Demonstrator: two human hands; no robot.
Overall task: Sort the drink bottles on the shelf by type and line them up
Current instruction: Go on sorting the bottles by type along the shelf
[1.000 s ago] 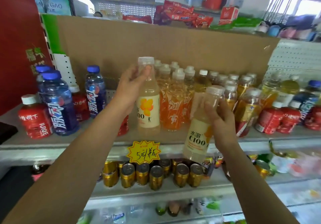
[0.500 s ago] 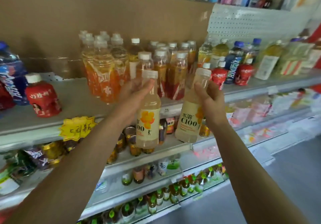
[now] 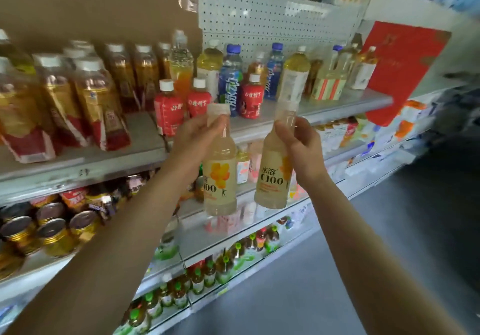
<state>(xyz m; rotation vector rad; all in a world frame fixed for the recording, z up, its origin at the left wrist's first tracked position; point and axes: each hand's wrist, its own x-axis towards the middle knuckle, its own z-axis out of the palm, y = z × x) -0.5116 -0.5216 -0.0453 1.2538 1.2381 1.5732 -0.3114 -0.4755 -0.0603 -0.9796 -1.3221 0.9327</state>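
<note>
Drinks of many kinds stand on the shelf (image 3: pixel 345 106). In front of it, two pale yellow bottles are held up in the air. The left hand (image 3: pixel 197 137) grips the left bottle (image 3: pixel 220 178) round its neck, and it hangs straight. The right hand (image 3: pixel 298 147) grips the right bottle (image 3: pixel 272 178) round its neck, and it tilts a little. Each has a cream label with an orange flower and "C100". They are near each other but do not touch. Behind them stand small red bottles (image 3: pixel 168 111), blue bottles (image 3: pixel 230 80) and brown tea bottles (image 3: pixel 91 100). Gold cans (image 3: pixel 52 233) sit one shelf lower.
</note>
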